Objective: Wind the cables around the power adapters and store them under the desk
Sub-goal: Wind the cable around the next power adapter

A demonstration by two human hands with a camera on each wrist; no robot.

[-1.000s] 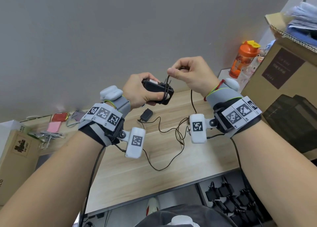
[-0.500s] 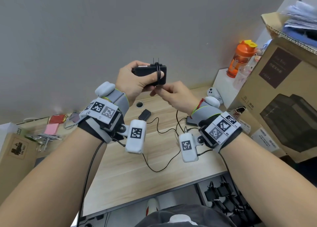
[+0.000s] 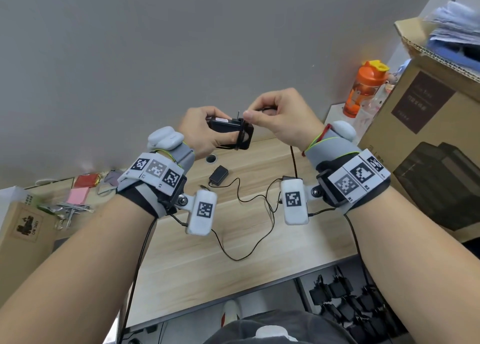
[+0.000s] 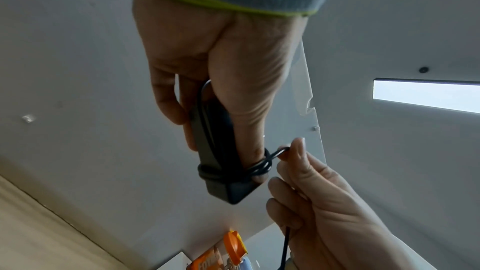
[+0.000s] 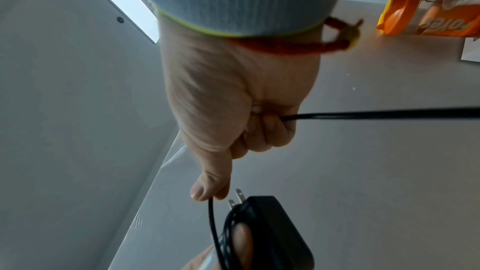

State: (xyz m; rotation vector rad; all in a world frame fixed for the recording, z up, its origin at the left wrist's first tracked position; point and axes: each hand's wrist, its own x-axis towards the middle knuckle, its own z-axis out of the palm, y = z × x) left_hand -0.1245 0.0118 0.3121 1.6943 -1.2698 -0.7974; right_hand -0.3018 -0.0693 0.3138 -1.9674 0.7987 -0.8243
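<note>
My left hand [image 3: 207, 136] grips a black power adapter [image 3: 230, 134] in the air above the desk [image 3: 197, 273], prongs up. Several turns of its thin black cable [image 4: 262, 165] lie round the adapter's end. My right hand [image 3: 255, 113] pinches that cable between thumb and forefinger just above and right of the adapter. The rest of the cable [image 5: 363, 116] runs through its curled fingers and hangs down to the desk. A second black adapter [image 3: 218, 175] lies on the desk with its cable [image 3: 241, 256] loose.
Under the desk's front edge at the right lie several black adapters [image 3: 345, 299]. An orange bottle [image 3: 363, 89] and a big cardboard box [image 3: 428, 136] stand at the right. A small carton [image 3: 26, 227] and small clutter [image 3: 75, 201] sit at the left.
My right hand has come up from below the adapter to above and right of it, carrying the cable round. My left hand has lowered the adapter slightly.
</note>
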